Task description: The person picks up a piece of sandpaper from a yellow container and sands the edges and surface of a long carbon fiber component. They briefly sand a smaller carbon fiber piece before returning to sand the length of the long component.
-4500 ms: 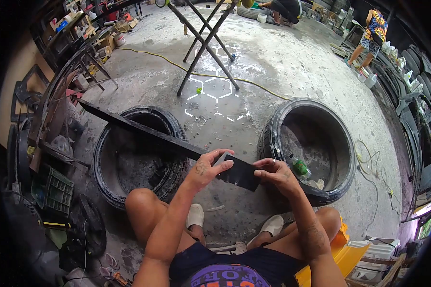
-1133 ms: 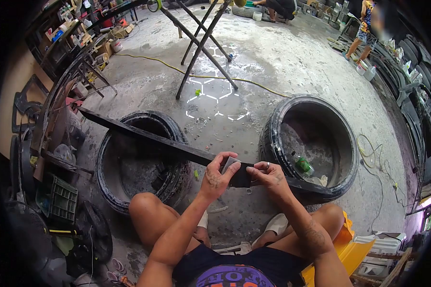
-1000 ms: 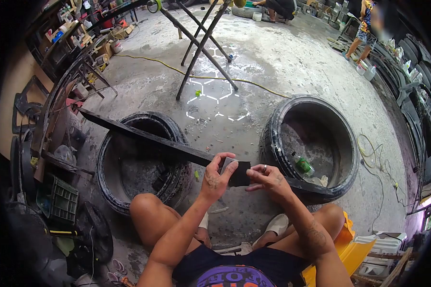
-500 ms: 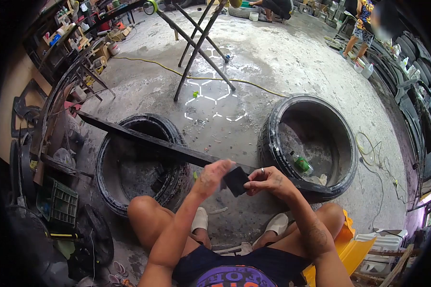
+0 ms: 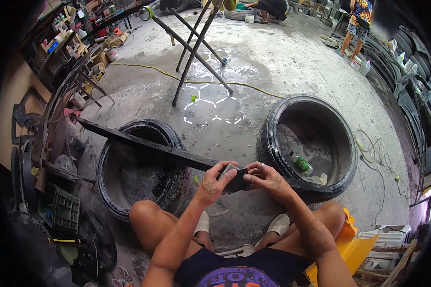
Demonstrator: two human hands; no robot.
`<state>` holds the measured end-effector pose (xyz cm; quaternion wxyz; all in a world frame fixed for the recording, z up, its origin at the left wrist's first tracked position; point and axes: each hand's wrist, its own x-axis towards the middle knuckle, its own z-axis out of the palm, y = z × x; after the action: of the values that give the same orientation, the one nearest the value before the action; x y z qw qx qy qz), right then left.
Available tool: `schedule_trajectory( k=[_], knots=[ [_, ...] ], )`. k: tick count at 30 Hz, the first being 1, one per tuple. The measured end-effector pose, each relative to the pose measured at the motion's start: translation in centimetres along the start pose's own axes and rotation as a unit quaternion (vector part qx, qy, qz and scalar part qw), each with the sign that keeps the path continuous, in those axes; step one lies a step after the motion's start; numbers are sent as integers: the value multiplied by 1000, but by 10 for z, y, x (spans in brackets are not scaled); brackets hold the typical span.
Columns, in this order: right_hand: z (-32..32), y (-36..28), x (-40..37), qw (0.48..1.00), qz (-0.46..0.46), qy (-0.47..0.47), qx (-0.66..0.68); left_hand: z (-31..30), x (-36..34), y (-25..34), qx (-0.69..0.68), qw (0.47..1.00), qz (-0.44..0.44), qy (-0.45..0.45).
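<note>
My left hand [image 5: 214,182] is closed on a small grey block [image 5: 230,169]. My right hand [image 5: 269,181] pinches a dark sheet [image 5: 236,182] between thumb and fingers. Block and sheet are touching, just above a long black bar [image 5: 148,147]. The bar lies across two tires, the left tire [image 5: 111,203] and the right tire [image 5: 342,184]. Part of the bar is hidden behind my hands.
A green bottle [image 5: 301,164] lies inside the right tire. Crossed metal stand legs [image 5: 191,52] rise ahead, near a yellow cable [image 5: 160,70]. A green crate [image 5: 64,209] is at left, yellow panel [image 5: 342,253] at right. Two people are farther back.
My left hand has moved slightly right, and the grey block now shows in it. The dark sheet, seen broad before, is now tilted and partly covered by my fingers.
</note>
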<state>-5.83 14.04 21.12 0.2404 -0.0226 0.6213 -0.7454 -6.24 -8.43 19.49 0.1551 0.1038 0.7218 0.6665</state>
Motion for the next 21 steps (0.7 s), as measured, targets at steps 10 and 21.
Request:
schedule_trajectory(
  k=[10, 21],
  knots=[
    [-5, 11, 2, 997, 15, -43, -54, -1, 2, -1, 3, 1000, 4, 2],
    [0, 4, 5, 996, -65, 62, -4, 8, 4, 3, -83, 994, 27, 59]
  ],
)
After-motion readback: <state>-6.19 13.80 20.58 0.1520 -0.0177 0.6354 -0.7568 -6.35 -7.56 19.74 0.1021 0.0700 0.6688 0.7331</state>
